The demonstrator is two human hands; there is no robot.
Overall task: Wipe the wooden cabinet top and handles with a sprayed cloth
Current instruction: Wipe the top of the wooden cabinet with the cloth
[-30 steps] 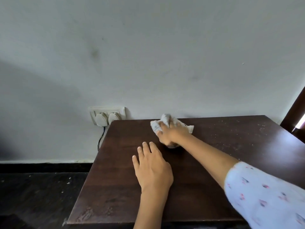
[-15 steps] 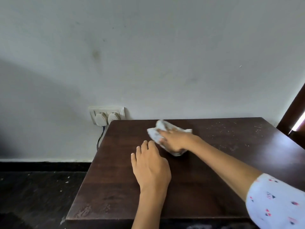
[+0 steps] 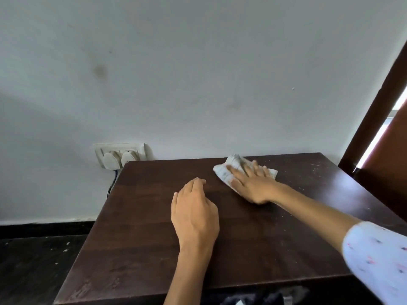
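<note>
The dark wooden cabinet top (image 3: 143,238) fills the lower middle of the head view, its back edge against the wall. A white crumpled cloth (image 3: 224,170) lies near the back edge, right of centre. My right hand (image 3: 251,183) lies flat on the cloth with fingers spread, pressing it to the wood. My left hand (image 3: 193,212) rests palm down on the bare top, left of the cloth, fingers slightly bent and holding nothing. The cabinet handles are out of view.
A white wall socket (image 3: 120,155) with two plugs sits at the cabinet's back left corner, a cable hanging below it. A dark wooden door frame (image 3: 374,111) stands at the right. Pale specks dot the top's right part (image 3: 312,168). Dark floor (image 3: 39,260) lies left.
My right hand has slid the cloth rightward along the back of the top. My left hand has stayed in about the same place, its fingers now a little more bent.
</note>
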